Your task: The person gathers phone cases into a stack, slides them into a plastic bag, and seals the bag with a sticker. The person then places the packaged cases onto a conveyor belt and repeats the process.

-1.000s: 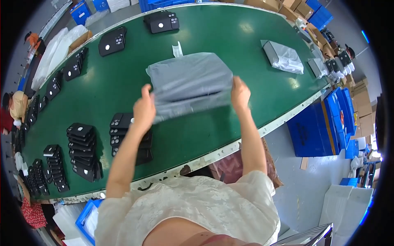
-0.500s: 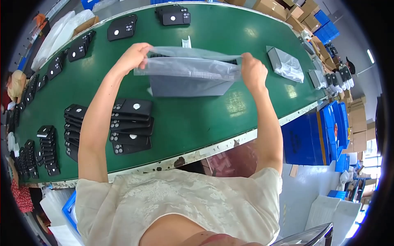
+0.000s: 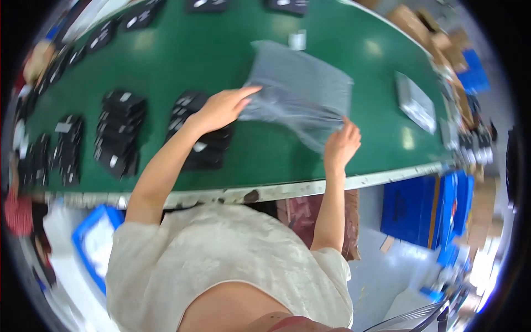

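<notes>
A translucent plastic bag (image 3: 301, 83) lies tilted on the green table, wrapped around a dark grey box that shows through it. At the bag's left edge is my left hand (image 3: 224, 109), with its index finger stretched out and the fingers apart. My right hand (image 3: 342, 145) pinches the gathered plastic at the lower right corner of the bag. Stacks of black phone cases (image 3: 207, 141) stand just left of the bag, partly behind my left forearm. A small white piece (image 3: 297, 40) sits beyond the bag's top edge.
More black case stacks (image 3: 120, 133) stand at the left, and others line the far edge. A plastic-wrapped box (image 3: 416, 103) lies on the right of the table. Blue crates (image 3: 412, 210) stand on the floor at the right. Another person is partly visible at far left.
The bag, held upright and stretched by both hands before, now lies over on the table with the box inside. My left hand has opened; my right hand has moved lower. The view has shifted.
</notes>
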The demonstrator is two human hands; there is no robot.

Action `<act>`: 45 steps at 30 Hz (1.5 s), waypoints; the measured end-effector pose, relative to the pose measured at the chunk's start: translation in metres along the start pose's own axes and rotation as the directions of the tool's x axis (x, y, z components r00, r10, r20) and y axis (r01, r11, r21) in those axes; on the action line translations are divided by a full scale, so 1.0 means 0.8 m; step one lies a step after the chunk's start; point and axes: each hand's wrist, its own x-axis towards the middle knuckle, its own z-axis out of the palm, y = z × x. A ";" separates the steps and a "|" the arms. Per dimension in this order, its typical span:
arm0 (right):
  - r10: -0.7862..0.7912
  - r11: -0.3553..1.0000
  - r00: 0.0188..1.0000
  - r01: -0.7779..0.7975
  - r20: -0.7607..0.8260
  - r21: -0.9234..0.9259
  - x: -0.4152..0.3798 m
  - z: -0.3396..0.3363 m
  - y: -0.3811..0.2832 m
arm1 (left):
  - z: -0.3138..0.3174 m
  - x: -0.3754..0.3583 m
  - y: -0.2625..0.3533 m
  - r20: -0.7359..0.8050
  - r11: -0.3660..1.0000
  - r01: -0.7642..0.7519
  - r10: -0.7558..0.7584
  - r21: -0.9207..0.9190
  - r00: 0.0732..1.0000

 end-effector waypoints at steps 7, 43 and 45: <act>-0.470 0.636 0.868 0.209 0.158 0.743 0.008 0.043 -0.244 | -0.066 -0.112 -0.062 -0.465 0.865 0.264 -0.461 -0.427 0.756; 0.503 -0.293 0.716 -0.385 0.484 0.875 -0.018 0.025 0.008 | 0.095 0.112 0.088 0.200 0.932 -0.057 0.136 -0.358 0.970; 0.479 -0.099 0.720 -0.524 0.502 0.846 -0.041 0.039 0.004 | 0.099 0.108 0.086 -0.090 0.830 -0.545 0.555 0.114 0.827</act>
